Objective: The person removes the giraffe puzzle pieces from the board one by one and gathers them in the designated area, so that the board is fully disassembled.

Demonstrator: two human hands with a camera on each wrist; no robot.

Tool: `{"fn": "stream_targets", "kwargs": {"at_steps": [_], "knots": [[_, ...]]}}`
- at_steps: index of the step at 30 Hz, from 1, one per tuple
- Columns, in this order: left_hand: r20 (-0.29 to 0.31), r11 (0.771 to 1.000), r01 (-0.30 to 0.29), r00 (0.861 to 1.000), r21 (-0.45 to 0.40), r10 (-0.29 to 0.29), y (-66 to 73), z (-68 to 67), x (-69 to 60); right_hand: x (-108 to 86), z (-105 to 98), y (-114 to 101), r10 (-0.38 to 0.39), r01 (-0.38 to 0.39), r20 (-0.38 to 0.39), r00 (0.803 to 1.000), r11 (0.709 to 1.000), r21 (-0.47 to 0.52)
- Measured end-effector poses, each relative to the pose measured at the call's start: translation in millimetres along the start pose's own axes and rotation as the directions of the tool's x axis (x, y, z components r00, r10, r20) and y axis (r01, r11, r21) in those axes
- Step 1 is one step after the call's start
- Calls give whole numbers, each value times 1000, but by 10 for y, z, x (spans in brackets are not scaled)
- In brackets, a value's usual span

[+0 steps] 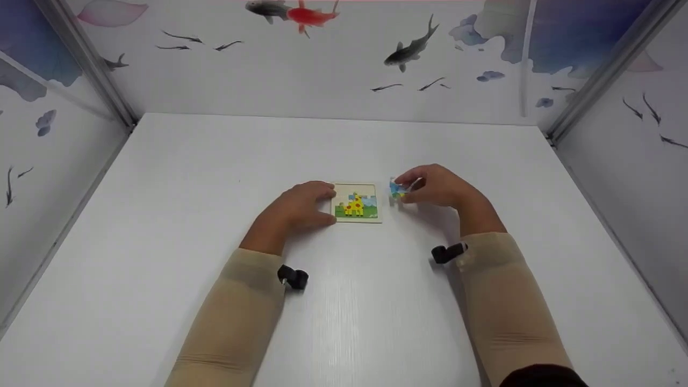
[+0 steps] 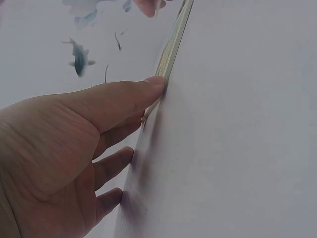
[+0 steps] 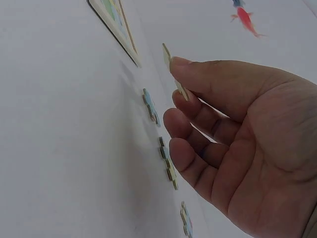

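Note:
A square jigsaw puzzle board (image 1: 379, 219) with a raised rim lies flat on the table, its picture a yellow giraffe on green ground. My left hand (image 1: 307, 207) holds the board's left side, thumb at the near corner and fingers toward the far corner. In the left wrist view the thumb (image 2: 151, 85) touches the board's edge (image 2: 172, 57). Right of the board, my right hand (image 1: 438, 185) pinches a small puzzle piece (image 3: 166, 52) between thumb and fingertips. Below that hand lie loose puzzle pieces (image 3: 150, 106), partly hidden by it in the head view.
A white table (image 1: 344, 322) spreads around both hands. White panels (image 1: 333, 80) printed with fish stand along its back and sides, joined by metal posts (image 1: 102, 70). A small black camera (image 1: 293, 277) sits on each sleeved wrist.

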State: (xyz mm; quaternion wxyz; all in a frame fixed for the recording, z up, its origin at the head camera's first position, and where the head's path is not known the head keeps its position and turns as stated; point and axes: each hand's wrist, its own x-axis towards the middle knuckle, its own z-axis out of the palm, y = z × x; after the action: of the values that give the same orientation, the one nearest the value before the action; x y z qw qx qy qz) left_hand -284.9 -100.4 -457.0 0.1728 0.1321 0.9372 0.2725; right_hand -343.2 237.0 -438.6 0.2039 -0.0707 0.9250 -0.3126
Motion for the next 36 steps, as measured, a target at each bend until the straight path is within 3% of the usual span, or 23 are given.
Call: {"fn": "stream_targets", "kwargs": {"at_steps": [8, 15, 22, 29, 36], "knots": [[3, 1000, 12, 1000, -14, -12, 2, 7, 1, 28, 28, 54, 32, -32, 31, 999, 999, -20], [1, 1000, 1, 1000, -7, -1, -6, 2, -4, 5, 45, 67, -13, 15, 41, 999, 999, -51], [-1, 1000, 0, 1000, -5, 0, -7, -1, -1, 5, 62, 38, 17, -15, 32, 999, 999, -52], [-7, 1000, 16, 1000, -15, -16, 22, -1, -31, 8, 78, 36, -3, 5, 28, 1000, 996, -86], [-5, 1000, -1, 1000, 2, 1, 2, 0, -23, 11, 74, -27, 52, -53, -9, 999, 996, -71]]}}
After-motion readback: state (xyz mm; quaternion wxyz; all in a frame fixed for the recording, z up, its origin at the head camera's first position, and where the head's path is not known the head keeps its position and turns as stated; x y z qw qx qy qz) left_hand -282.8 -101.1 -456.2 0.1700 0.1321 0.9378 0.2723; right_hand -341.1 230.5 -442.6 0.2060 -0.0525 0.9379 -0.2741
